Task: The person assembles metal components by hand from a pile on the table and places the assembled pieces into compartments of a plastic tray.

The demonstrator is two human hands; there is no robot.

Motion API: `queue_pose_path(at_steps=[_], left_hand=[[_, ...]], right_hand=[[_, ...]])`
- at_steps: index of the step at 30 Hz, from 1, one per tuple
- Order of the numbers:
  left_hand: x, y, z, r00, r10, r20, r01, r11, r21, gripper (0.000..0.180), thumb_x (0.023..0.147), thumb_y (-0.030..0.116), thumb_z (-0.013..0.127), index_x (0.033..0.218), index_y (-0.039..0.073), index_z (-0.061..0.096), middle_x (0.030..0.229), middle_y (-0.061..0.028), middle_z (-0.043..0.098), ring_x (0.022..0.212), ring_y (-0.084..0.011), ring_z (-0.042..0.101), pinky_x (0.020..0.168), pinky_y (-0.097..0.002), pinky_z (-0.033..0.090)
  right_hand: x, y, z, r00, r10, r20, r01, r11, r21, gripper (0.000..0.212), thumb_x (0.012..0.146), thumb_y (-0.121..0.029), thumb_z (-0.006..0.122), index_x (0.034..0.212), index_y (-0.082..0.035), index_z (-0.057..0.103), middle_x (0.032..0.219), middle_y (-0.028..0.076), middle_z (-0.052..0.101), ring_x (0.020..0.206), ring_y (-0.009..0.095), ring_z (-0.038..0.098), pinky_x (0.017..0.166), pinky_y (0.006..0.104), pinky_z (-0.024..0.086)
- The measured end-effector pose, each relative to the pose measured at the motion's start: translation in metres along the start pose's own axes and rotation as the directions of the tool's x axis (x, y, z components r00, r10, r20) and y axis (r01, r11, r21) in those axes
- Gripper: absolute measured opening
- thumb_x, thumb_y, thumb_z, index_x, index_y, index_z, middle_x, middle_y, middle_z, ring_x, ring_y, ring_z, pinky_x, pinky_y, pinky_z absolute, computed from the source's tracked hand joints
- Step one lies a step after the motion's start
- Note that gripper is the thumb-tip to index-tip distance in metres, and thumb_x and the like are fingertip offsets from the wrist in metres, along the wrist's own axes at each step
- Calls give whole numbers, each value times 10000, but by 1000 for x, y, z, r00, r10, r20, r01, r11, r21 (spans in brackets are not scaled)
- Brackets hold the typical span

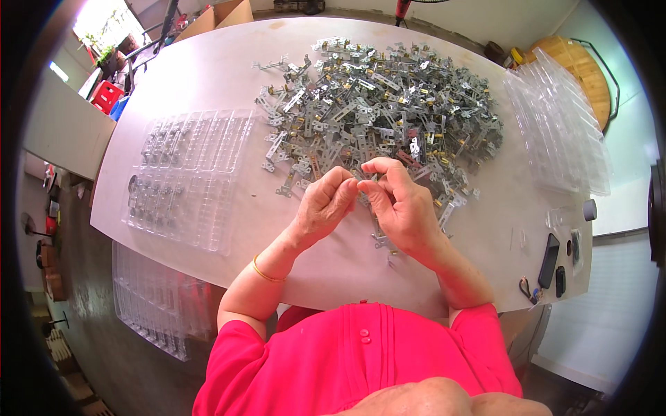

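Observation:
My left hand (325, 208) and my right hand (402, 211) meet over the table, just in front of a large heap of small metal brackets (388, 104). The fingers of my left hand are curled into a pinch. On my right hand the thumb and index finger are bent toward the left fingertips. Whatever lies between the fingertips is too small or hidden to name. A few loose metal brackets (380, 240) lie under and beside my right hand. To the left, a clear plastic tray (215, 201) has rows of compartments, some filled with metal parts.
A stack of clear plastic trays (555, 132) stands at the right edge of the white table (277, 267). More clear trays (156, 298) are below the table's left side. A black phone (549, 261), keys (534, 298) and a small dark roll (590, 210) lie at the near right.

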State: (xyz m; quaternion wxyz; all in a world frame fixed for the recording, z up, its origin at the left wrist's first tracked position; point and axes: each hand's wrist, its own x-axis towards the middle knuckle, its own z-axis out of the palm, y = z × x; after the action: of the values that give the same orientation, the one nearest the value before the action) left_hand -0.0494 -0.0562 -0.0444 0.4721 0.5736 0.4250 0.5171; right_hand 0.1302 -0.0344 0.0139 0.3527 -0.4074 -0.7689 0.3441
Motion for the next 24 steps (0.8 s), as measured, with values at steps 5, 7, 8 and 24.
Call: queue_pose_path(at_steps=[5, 7, 8, 24], left_hand=[[0, -5, 0, 992, 129, -12, -125, 976, 177, 208, 1045, 200, 561, 940, 21, 557, 686, -47, 563, 600, -109, 529, 551, -279, 448], [1, -5, 3, 987, 160, 7, -158, 963, 219, 197, 1035, 190, 579, 951, 13, 555, 687, -69, 561, 600, -126, 540, 553, -297, 454], [1, -6, 3, 987, 159, 7, -156, 963, 219, 197, 1035, 190, 579, 951, 13, 555, 687, -69, 561, 600, -126, 540, 553, -297, 454], [4, 0, -6, 974, -193, 115, 220, 711, -668, 341, 1096, 368, 391, 924, 87, 484, 666, -23, 477, 435, -91, 372, 411, -242, 292]], right_hand=[[1, 6, 3, 987, -150, -48, 144, 982, -124, 129, 920, -86, 685, 1030, -51, 628, 887, 113, 673, 694, 280, 668, 604, 350, 509], [3, 9, 2, 970, -226, -91, 209, 964, -167, 99, 909, -65, 689, 997, -52, 644, 884, 103, 655, 693, 267, 649, 613, 342, 504], [5, 8, 2, 958, -263, -118, 245, 959, -146, 97, 907, -55, 691, 994, -56, 646, 857, 83, 628, 688, 243, 623, 622, 334, 498], [5, 3, -1, 995, -48, -92, 46, 999, -21, 77, 988, -145, 636, 1011, -74, 619, 711, 109, 637, 567, 222, 623, 542, 330, 481]])
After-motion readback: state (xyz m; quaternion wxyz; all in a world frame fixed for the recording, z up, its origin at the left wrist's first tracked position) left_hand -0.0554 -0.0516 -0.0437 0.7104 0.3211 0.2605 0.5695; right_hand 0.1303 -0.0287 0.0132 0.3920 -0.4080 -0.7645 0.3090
